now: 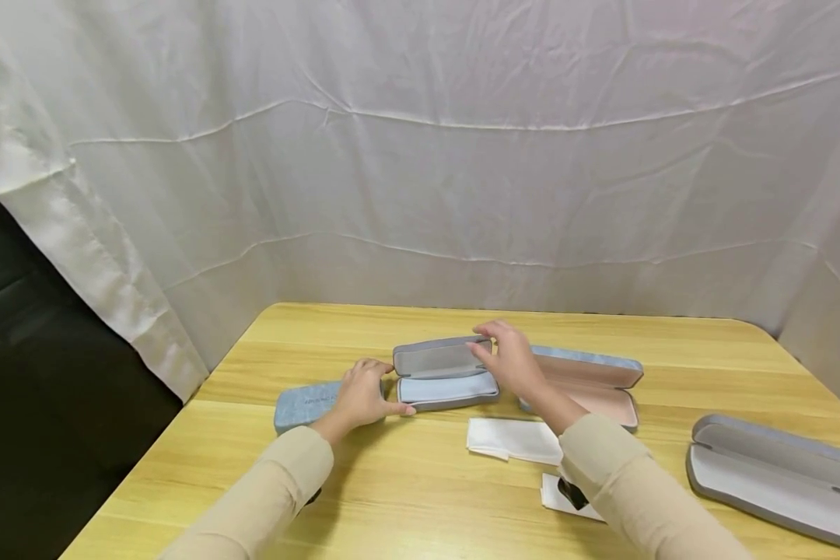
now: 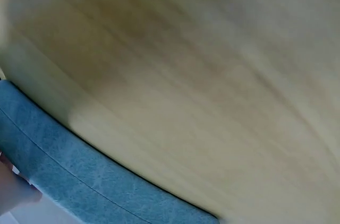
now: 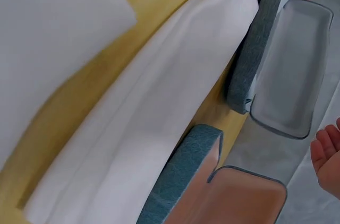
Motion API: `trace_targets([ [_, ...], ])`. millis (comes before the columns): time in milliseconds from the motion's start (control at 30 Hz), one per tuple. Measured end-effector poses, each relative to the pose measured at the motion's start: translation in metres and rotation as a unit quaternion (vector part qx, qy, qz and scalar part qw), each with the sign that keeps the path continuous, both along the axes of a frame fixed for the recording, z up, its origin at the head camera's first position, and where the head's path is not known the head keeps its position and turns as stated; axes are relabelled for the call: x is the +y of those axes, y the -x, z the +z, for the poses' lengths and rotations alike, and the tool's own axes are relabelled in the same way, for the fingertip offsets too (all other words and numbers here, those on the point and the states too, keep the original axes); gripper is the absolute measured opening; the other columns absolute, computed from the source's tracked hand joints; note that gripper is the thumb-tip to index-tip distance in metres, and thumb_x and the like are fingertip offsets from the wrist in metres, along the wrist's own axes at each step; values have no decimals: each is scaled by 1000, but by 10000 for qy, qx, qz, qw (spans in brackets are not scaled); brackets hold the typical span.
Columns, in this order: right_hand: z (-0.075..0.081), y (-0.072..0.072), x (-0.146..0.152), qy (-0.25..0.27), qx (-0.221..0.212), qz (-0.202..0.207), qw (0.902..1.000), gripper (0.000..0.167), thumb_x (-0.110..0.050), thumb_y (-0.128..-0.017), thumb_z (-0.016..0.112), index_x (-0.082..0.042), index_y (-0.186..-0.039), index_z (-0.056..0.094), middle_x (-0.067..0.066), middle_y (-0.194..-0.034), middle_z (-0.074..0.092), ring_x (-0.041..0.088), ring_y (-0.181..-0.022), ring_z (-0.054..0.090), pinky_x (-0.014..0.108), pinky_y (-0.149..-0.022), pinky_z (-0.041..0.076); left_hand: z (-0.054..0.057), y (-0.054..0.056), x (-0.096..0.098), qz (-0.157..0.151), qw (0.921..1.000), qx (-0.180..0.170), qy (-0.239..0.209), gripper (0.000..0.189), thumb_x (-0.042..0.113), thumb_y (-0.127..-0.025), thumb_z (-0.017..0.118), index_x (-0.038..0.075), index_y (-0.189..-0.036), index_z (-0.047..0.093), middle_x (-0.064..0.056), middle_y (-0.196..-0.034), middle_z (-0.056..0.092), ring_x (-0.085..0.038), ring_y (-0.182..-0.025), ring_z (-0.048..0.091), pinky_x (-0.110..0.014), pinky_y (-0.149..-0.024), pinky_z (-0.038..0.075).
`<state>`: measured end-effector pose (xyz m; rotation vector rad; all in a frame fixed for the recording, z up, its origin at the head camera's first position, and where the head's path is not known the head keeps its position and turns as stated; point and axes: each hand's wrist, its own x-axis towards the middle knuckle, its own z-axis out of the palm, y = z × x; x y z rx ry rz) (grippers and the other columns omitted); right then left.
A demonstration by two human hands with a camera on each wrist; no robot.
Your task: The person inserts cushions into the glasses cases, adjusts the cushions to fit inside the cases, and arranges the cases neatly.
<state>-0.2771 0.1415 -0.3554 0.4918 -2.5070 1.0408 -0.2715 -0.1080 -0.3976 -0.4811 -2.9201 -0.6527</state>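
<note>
An open grey glasses case point(image 1: 448, 394) stands at the table's middle with its lid raised and a folded light-blue cloth point(image 1: 444, 386) inside. My left hand point(image 1: 360, 393) grips its left end, thumb at the front and fingers toward the back. Beside the raised lid's right end is my right hand point(image 1: 514, 362), fingers loosely bent and holding nothing; the right wrist view shows those fingers point(image 3: 326, 152) apart from the lid. Partly hidden under my left hand lies a closed blue glasses case point(image 1: 304, 404). An open blue case with pink lining point(image 1: 595, 389) stands to the right.
Another open grey case point(image 1: 777, 486) lies at the right edge. A folded white cloth point(image 1: 511, 439) and a second white cloth point(image 1: 556, 498), partly covered by my right sleeve, lie in front. White curtains point(image 1: 420, 179) hang behind the wooden table point(image 1: 420, 490).
</note>
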Motion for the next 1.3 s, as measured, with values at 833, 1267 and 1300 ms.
trace_targets([
  [833,-5,17,6,-419,-1594,284,9859,46,-29,-95,52,2,-129,51,23,-132,50,37,-122,47,48,-98,43,2,10,4,-394,9979,-489,171,71,52,-61,81,4,-111,65,-11,-120,62,-35,-131,36,-55,-106,29],
  [1267,-5,13,9,-511,-1702,305,9836,32,-26,-95,52,-1,-115,56,17,-116,59,32,-111,54,44,-92,46,0,5,4,-547,9975,-417,155,66,49,-63,81,6,-109,65,-9,-119,63,-33,-132,35,-52,-107,28],
  [1300,-6,14,9,-488,-1763,326,9826,31,-26,-96,52,-2,-115,57,17,-116,59,31,-110,55,44,-91,46,0,5,4,-537,9976,-410,147,65,49,-63,81,6,-109,65,-9,-119,63,-33,-132,35,-52,-107,27],
])
